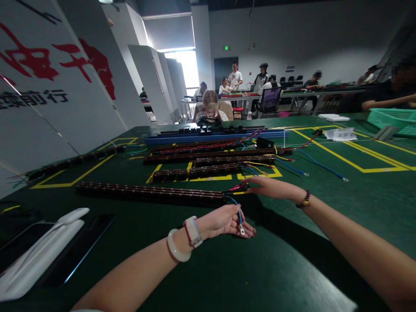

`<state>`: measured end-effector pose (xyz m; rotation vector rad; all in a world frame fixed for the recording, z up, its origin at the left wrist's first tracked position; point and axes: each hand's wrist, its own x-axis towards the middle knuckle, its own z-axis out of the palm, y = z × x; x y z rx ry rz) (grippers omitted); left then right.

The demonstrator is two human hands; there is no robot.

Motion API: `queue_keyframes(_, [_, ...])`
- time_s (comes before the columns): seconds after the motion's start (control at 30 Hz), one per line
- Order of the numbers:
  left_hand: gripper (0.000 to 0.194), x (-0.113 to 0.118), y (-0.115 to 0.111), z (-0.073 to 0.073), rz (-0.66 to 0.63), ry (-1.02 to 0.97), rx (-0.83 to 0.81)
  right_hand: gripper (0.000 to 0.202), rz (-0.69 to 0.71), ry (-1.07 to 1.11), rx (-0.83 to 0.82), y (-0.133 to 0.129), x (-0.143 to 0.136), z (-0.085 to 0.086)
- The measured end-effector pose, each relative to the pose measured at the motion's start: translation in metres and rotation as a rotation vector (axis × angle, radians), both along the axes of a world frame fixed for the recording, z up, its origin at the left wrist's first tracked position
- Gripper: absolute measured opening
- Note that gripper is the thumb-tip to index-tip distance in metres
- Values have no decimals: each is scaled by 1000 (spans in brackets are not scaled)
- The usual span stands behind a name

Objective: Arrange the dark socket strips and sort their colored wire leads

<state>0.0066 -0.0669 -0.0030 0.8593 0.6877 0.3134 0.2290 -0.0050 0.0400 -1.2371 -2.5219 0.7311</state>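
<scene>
A long dark bar with rows of brown conductors (149, 191) lies across the table before me. From its right end come a blue wire (239, 215) with a ring terminal (242, 231), a yellow wire (241, 193) and a red wire (236, 187). My left hand (227, 222) is turned palm up below that end, its thumb against the blue wire and the terminal over its fingers. Its fingers are loosely curled. My right hand (274, 187) has its fingers stretched out, tips beside the red and yellow wires; whether they touch is unclear.
Behind lie several similar wired bars (201, 171) and a long blue rail (214, 138). Phone-like dark slabs (82, 249) and a white object (42, 255) are at left. A green basket (394, 121) stands at right. A person (210, 108) sits across the table.
</scene>
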Motion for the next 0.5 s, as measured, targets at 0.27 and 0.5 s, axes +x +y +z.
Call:
queue_keyframes(0.27, [36, 2, 0, 0, 78, -85, -7, 41, 43, -53, -25, 2, -3, 3])
queue_keyframes(0.5, [31, 6, -4, 1, 145, -97, 75, 35, 63, -108, -154, 2, -4, 1])
